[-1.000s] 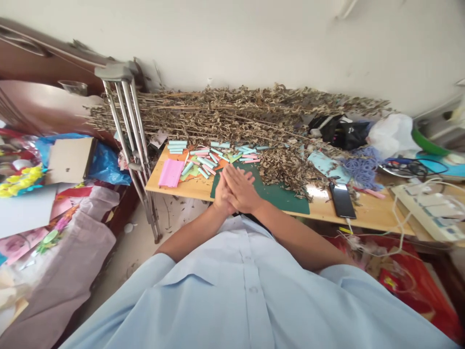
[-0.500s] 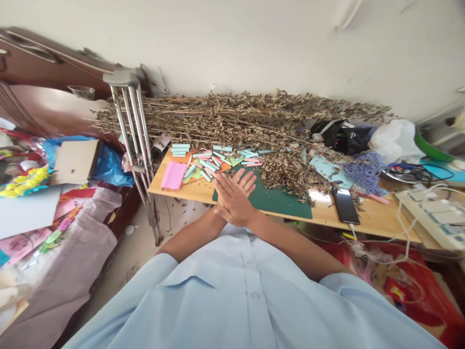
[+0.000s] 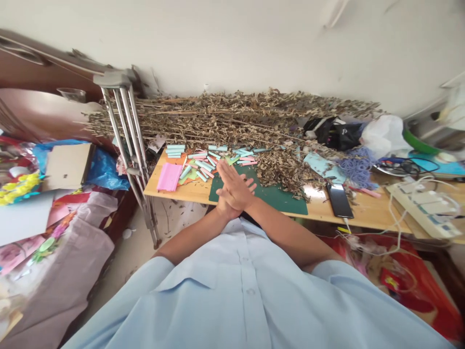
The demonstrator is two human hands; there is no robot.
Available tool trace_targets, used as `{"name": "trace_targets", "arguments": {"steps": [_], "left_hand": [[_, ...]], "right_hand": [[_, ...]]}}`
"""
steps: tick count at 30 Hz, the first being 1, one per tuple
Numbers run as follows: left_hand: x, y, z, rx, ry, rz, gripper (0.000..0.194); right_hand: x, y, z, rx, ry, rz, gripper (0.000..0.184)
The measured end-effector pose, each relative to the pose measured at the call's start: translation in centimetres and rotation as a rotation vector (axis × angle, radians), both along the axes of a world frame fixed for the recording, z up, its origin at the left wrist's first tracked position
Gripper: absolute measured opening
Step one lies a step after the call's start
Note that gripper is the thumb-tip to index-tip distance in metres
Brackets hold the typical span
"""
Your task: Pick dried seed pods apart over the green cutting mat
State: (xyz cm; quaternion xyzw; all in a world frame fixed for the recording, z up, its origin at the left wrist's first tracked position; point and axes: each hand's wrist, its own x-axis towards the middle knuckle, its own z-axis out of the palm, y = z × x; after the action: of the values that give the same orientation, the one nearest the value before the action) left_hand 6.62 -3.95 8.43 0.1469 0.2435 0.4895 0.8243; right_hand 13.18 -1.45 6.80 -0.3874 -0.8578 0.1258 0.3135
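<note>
My right hand (image 3: 235, 186) lies across my left hand (image 3: 229, 209), the palms pressed together over the near edge of the green cutting mat (image 3: 286, 202). Both hands have their fingers stretched out; the left fingertips poke out to the right beneath the right hand. Whatever may lie between the palms is hidden. Just past the mat are small pale-blue and pink paper rolls (image 3: 201, 175), with a stack of pink paper (image 3: 169, 177) to their left. A heap of crumbled dried leaves (image 3: 281, 172) covers the mat's far right part.
Long bundles of dried stalks (image 3: 218, 114) line the wall. A crutch (image 3: 125, 121) stands at the table's left end. On the right are a phone (image 3: 340, 200) on a cable, blue-purple cord (image 3: 358, 169) and a power strip (image 3: 423, 208).
Both hands have slid against each other and drawn slightly nearer my body; the left fingers show less beyond the right hand. The view has shifted a little to the right.
</note>
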Motion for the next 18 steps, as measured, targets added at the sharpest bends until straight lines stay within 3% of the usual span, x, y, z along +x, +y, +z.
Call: {"name": "trace_targets", "arguments": {"steps": [3,7,8,12,15,18], "left_hand": [[-0.3,0.3,0.4,0.037,0.01,0.088,0.073],[2.4,0.0,0.7,0.026,0.1,0.432,0.075],[2.7,-0.1,0.6,0.016,0.101,0.411,0.077],[0.8,0.7,0.1,0.017,0.035,0.082,0.071],[-0.7,1.5,-0.6,-0.005,0.067,0.165,0.067],[-0.1,1.3,-1.3,-0.041,0.112,0.321,0.069]], "right_hand": [[0.6,-0.2,-0.2,0.006,-0.018,0.007,0.084],[0.0,-0.8,0.0,0.013,-0.043,0.082,0.092],[0.0,-0.6,0.1,0.015,-0.03,0.076,0.092],[1.2,0.2,0.3,0.014,0.006,0.012,0.088],[1.2,-0.5,0.2,0.006,-0.054,0.074,0.087],[0.2,-1.0,0.4,0.026,-0.092,0.116,0.094]]}}
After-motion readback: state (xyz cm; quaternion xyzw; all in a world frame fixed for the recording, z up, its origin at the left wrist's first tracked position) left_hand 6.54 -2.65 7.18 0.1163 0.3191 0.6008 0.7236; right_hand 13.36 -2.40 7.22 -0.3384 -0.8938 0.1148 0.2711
